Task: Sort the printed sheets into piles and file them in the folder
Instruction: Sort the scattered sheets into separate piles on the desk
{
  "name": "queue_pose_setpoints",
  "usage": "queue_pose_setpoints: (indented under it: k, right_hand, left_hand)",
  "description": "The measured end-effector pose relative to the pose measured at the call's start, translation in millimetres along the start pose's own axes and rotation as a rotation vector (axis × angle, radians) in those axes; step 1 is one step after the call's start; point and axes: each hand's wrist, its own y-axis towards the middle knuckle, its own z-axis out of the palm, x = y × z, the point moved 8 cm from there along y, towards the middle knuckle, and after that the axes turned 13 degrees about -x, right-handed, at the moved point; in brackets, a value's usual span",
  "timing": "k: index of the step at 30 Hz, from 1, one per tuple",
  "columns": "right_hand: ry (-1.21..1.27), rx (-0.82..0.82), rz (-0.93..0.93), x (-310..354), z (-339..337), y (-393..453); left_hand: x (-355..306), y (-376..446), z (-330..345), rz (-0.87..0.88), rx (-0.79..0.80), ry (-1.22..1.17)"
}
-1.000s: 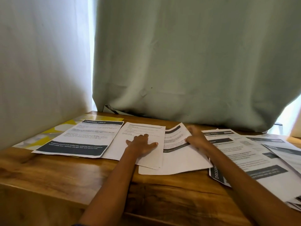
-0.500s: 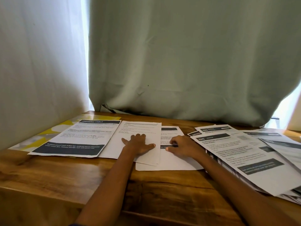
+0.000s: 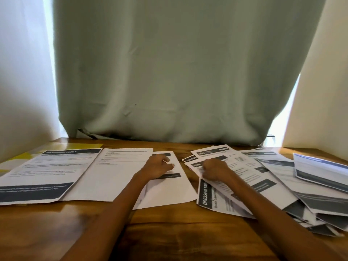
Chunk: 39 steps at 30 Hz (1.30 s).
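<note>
Reaching forward over the wooden tabletop (image 3: 169,232), your two bare forearms run from the near edge toward the papers. Your left hand (image 3: 157,166) rests on the white sheet with dark bars (image 3: 169,189), its fingers loosely bent and laid on the paper rather than wrapped around anything. Your right hand (image 3: 213,169) sits on the loose heap of printed sheets (image 3: 273,185) to the right, fingers curled down into the top pages; whether it actually pinches a sheet I cannot tell. A sheet headed "DRESSING TABLE" (image 3: 207,194) sticks out sideways from under that heap, just below your right wrist.

Left of your left hand lies a mostly white text sheet (image 3: 113,174), its right side overlapping the sheet under your hand. Beside it, further left, lies another dark-banded "DRESSING TABLE" sheet (image 3: 49,174), overlapping the white one's left side. A yellow patterned folder (image 3: 75,146) shows beyond and under that sheet, at the far left of the tabletop.

Behind everything hangs a pale green curtain (image 3: 178,72), its hem touching the far edge of the tabletop, with bright light at both sides.
</note>
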Motion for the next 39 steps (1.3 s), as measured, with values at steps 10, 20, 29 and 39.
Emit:
queue_pose_setpoints:
  k: [10, 20, 29, 39]
  right_hand:
    - [-0.084, -0.145, -0.165, 25.7, 4.3, -5.9]
    - [0.354, -0.46, 0.027, 16.9, -33.9, -9.3]
    - [0.798, -0.729, -0.049, -12.4, -58.9, -9.2]
    - [1.065, -0.569, 0.287, -60.9, -29.3, 6.8]
  left_hand:
    - [-28.6, 4.8, 49.1, 0.037, 0.026, 0.027]
    - [-49.8, -28.1, 56.2, -0.312, 0.236, -0.793]
    - [-5.7, -11.7, 6.4, -0.494, -0.148, -0.926]
    - [-5.1, -10.5, 3.4, -0.442, -0.093, -0.95]
